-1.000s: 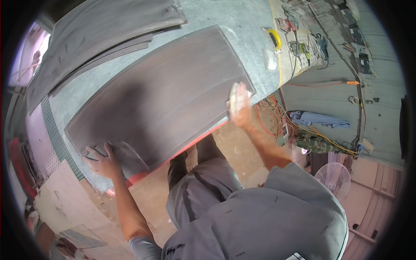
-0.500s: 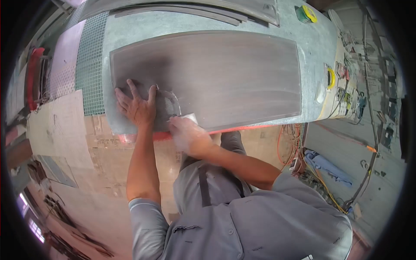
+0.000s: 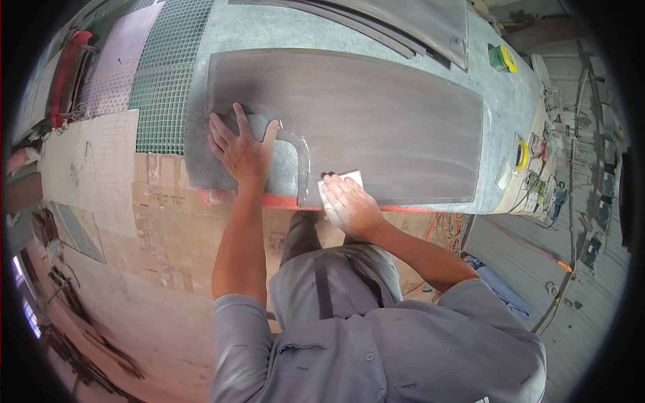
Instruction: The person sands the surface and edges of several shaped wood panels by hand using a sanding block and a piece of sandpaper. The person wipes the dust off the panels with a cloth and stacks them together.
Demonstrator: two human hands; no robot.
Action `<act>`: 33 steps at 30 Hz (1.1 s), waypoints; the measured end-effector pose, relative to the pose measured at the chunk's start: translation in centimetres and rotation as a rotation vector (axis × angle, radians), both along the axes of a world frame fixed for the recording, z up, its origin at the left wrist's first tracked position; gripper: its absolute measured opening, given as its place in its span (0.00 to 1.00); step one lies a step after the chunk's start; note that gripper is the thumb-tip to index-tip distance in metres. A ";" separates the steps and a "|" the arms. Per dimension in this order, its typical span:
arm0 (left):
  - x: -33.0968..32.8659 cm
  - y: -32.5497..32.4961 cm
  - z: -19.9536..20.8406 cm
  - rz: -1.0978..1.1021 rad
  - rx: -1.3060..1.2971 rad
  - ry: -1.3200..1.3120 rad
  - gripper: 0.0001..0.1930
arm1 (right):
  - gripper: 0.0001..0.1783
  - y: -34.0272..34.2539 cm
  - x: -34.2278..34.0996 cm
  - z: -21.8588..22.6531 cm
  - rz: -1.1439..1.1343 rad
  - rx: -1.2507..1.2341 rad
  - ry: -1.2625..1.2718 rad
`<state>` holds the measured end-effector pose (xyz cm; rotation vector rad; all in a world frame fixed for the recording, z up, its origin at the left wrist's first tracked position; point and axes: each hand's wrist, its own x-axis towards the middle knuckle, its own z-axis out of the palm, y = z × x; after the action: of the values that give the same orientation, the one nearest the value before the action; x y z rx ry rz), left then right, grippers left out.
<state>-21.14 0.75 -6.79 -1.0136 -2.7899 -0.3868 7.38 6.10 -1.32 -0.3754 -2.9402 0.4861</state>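
The left hand (image 3: 243, 149) spreads wide and empty, and the right hand (image 3: 351, 207) holds a white pad (image 3: 355, 177) flat on the gray panel (image 3: 376, 117) under it; rubbing seems unfinished, but how much is left is unclear.

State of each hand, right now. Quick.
Left hand: open and spread, on the grey panel.
Right hand: holding a white pad flat against the panel, near its front edge.
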 end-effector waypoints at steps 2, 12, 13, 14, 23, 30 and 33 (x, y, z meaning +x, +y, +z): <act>-0.1 0.6 0.2 0.003 0.020 0.004 0.51 | 0.31 -0.3 -2.6 0.6 -0.049 -0.011 0.023; -0.1 0.4 0.3 0.023 0.018 -0.015 0.44 | 0.49 7.1 10.1 -0.7 -0.249 0.146 -0.215; -0.2 0.4 0.1 0.028 0.014 -0.015 0.44 | 0.49 7.1 9.9 -0.5 -0.230 0.256 -0.327; -0.1 0.6 -0.1 0.028 0.009 -0.016 0.44 | 0.49 6.6 7.9 -0.9 -0.251 0.151 -0.285; -0.8 0.1 -0.5 -0.003 0.072 0.021 0.41 | 0.45 6.3 -8.5 -0.7 0.010 -0.018 -0.070; -0.5 0.2 -0.2 0.028 0.040 -0.048 0.35 | 0.42 5.9 -14.7 -1.1 -0.017 -0.001 0.024; -0.9 0.5 -0.3 0.038 0.063 -0.041 0.35 | 0.42 5.7 -13.6 -2.0 -0.086 0.009 -0.027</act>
<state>-22.01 1.26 -7.05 -0.9488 -2.8090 -0.4935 -6.21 11.82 -3.27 -0.5090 -2.9357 0.4598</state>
